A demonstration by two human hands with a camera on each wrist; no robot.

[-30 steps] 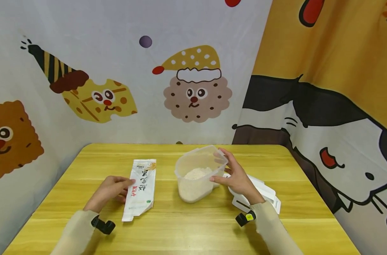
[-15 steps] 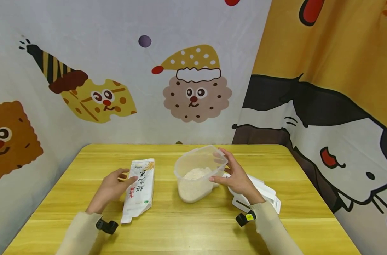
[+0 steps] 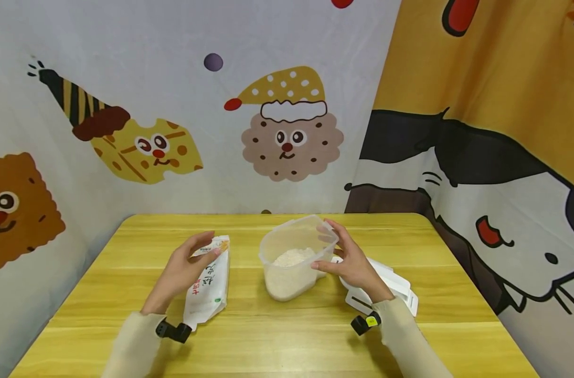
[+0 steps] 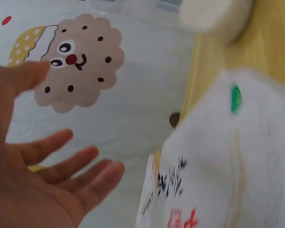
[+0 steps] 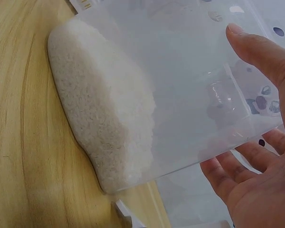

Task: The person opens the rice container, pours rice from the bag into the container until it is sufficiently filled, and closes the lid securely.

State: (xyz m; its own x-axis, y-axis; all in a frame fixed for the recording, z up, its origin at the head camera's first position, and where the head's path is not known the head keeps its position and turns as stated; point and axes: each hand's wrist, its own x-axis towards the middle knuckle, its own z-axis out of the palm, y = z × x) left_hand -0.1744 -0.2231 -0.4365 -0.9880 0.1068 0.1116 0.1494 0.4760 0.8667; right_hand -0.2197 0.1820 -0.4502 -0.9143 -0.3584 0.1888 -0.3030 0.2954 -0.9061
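Observation:
A clear plastic container point(image 3: 310, 231), partly filled with white rice point(image 5: 99, 99), stands on the table near the middle. My right hand point(image 3: 353, 268) grips its right side near the rim, thumb on one face and fingers on another, as the right wrist view shows. To the left lies a white bag point(image 3: 210, 296) printed with black and red characters. Over the bag's upper left part hovers my left hand point(image 3: 184, 269), fingers spread and lightly bent. In the left wrist view that hand point(image 4: 52, 166) is apart from the bag, with nothing between thumb and fingers.
White plastic pieces point(image 3: 402, 289), one with a dark slot, lie on the table right of the container, partly behind my right forearm. A curtain point(image 3: 287, 47) with cartoon prints hangs behind the wooden table point(image 3: 287, 346).
My left hand has come off the bag's left edge and moved up and to the right over it. The bag has shifted slightly. My right hand and the container have stayed in place.

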